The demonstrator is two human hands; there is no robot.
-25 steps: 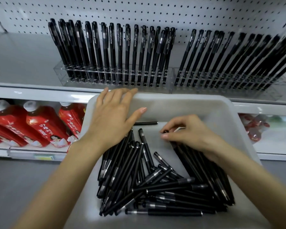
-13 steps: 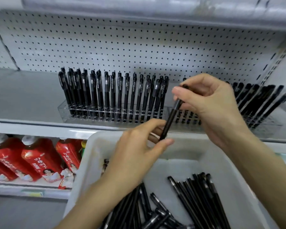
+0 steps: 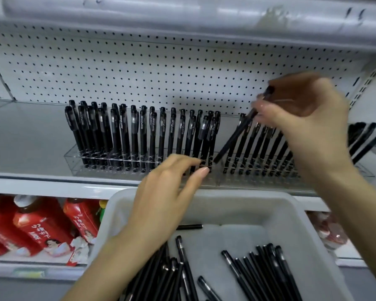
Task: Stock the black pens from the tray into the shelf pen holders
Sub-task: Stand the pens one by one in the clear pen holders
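**Q:** What was each hand doing?

**A:** The right hand (image 3: pixel 302 127) pinched one slim black plastic pen (image 3: pixel 234 140) near its upper end, with the fingers curled round it. The pen leaned steeply. Its lower tip sat at the left end of the right-hand clear acrylic pen holder (image 3: pixel 360 170), beside the gap to the left-hand clear acrylic pen holder (image 3: pixel 74 161). The left hand (image 3: pixel 167 196) held nothing. Its fingers lay relaxed above the far rim of the white plastic tray (image 3: pixel 204 196), with the fingertips in front of the left-hand holder's right end. Whether they touched it could not be judged.

**Q:** Where were the other pens, and what writing could be read?

**A:** The tray held loose black pens (image 3: pixel 267 270). Rows of pens stood cap-up in both holders on the grey metal shelf (image 3: pixel 26 131), in front of a white perforated back panel (image 3: pixel 161 68). Pale print ran along the pen barrels but was too small to read. On the shelf below, red bottles with white caps (image 3: pixel 39 229) carried white characters that were likewise illegible.
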